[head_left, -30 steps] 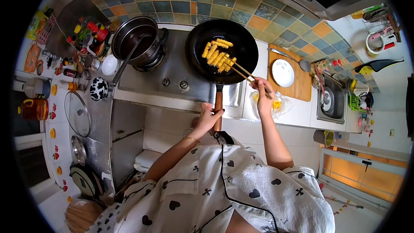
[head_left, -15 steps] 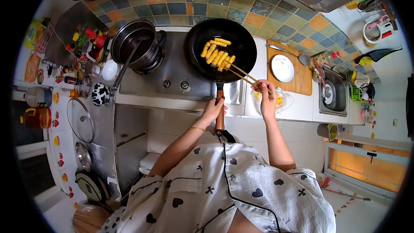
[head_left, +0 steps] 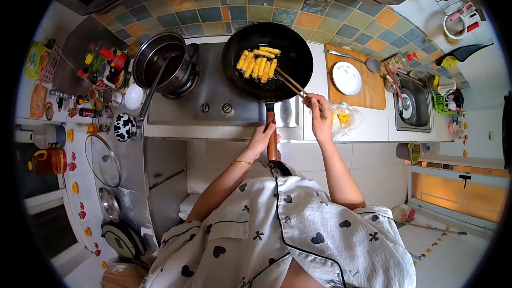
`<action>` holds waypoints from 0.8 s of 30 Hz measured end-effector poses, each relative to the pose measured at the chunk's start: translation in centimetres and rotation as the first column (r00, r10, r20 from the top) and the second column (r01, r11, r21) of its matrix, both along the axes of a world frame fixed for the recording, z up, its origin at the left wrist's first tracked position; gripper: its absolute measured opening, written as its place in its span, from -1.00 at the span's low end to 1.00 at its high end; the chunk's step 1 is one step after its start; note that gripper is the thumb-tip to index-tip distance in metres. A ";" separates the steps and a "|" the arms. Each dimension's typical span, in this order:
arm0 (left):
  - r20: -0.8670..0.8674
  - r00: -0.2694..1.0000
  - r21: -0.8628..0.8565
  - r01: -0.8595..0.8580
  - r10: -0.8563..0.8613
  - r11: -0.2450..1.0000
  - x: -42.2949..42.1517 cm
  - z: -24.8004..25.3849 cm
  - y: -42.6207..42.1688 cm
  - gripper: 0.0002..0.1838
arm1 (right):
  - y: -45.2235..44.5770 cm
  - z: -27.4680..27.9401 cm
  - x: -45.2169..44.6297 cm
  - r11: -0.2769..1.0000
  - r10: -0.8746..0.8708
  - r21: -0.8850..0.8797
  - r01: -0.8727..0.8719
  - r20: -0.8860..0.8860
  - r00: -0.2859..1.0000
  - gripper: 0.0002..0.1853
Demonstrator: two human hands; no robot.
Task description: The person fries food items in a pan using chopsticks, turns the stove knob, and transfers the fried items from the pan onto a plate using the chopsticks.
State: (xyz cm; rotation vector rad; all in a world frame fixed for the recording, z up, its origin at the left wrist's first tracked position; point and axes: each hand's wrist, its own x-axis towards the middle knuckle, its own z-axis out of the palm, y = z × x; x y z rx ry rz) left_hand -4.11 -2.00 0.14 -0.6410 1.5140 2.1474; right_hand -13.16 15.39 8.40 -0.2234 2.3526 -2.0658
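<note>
Left hand (head_left: 260, 137) closed around wok handle (head_left: 271, 138). Right hand (head_left: 320, 120) grips chopsticks (head_left: 292, 85), tips apparently just beside yellow strips (head_left: 258, 64) in wok (head_left: 296, 56).

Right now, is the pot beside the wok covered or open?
Open: no lid sits on the pot, its dark inside shows, and a utensil leans over its rim.

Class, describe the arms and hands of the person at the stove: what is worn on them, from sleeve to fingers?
The left hand and right hand are without gloves. A thin, gold-coloured bracelet circles the left wrist; none shows on the right. The forearms are uncovered below loose, white fabric sleeves printed with black shapes and trimmed with dark piping.
</note>
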 end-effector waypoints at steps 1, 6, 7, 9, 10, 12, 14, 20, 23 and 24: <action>-0.004 1.000 0.004 0.000 0.000 1.000 0.0 -0.1 0.0 -0.51 | 0.1 0.1 -0.2 1.000 -0.025 0.004 0.025 -0.013 1.000 -0.76; -0.013 1.000 0.001 0.001 -0.001 1.000 0.1 -0.2 -0.1 -0.50 | -1.6 -0.1 -0.6 1.000 0.013 -0.020 -0.013 0.000 1.000 -0.79; -0.013 1.000 0.009 0.004 -0.004 1.000 0.1 -0.4 -0.1 -0.50 | -2.5 0.2 -0.4 0.999 0.017 -0.041 -0.016 0.027 0.999 -0.79; -0.012 1.000 0.010 0.006 -0.006 1.000 0.1 -0.6 -0.2 -0.51 | -3.9 -0.6 -0.6 0.994 0.048 -0.096 -0.048 0.002 0.999 -0.80; -0.012 1.000 0.003 0.006 -0.006 1.000 0.1 -0.6 -0.1 -0.51 | -4.6 -0.6 -0.6 0.993 0.060 -0.098 -0.059 0.008 0.998 -0.80; -0.015 1.000 -0.008 0.011 -0.011 1.000 0.1 -0.5 -0.1 -0.52 | -5.4 -1.3 -0.8 0.987 0.088 -0.136 -0.085 0.018 0.996 -0.75; -0.016 1.000 -0.019 0.019 -0.020 1.000 0.1 -0.2 -0.2 -0.52 | -6.3 -1.7 -0.9 0.982 0.102 -0.161 -0.098 0.013 0.995 -0.73; -0.016 1.000 -0.033 0.016 -0.016 0.999 0.1 0.4 -0.2 -0.53 | -6.7 -3.0 -1.0 0.981 0.180 -0.065 -0.180 -0.006 0.984 -0.71; -0.027 1.000 -0.020 -0.017 0.017 1.000 0.2 0.2 -0.2 -0.53 | -5.7 -2.7 -0.5 0.988 0.150 -0.037 -0.150 -0.001 0.989 -0.72; -0.031 0.999 -0.013 -0.012 0.011 1.000 0.2 0.0 -0.2 -0.53 | -5.1 -2.3 -0.2 0.992 0.127 -0.025 -0.127 0.011 0.992 -0.72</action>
